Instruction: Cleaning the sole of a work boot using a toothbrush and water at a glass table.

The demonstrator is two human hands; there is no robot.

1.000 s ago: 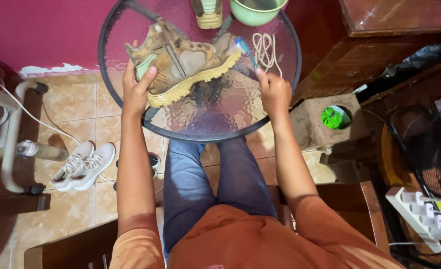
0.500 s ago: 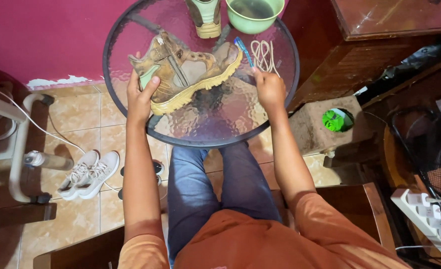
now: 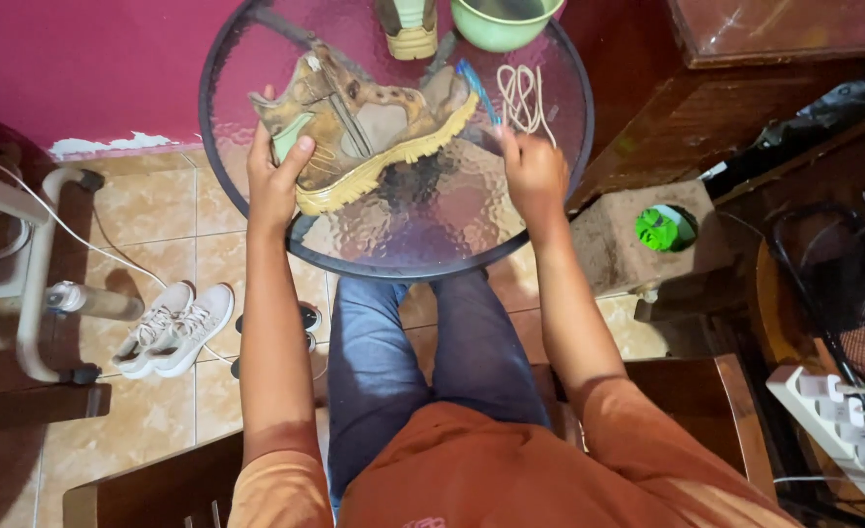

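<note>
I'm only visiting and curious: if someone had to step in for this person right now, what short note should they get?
Left hand: grips the heel end of the tan boot, which lies on its side on the round glass table.
Right hand: holds a blue brush with its tip near the boot's toe.
Nearby: the removed laces, a green bowl and the second boot.
Done: laces out.
Left: how far the brushing has got cannot be told.

green bowl [image 3: 504, 20], white sneakers [image 3: 171, 328], power strip [image 3: 843, 420]
</note>
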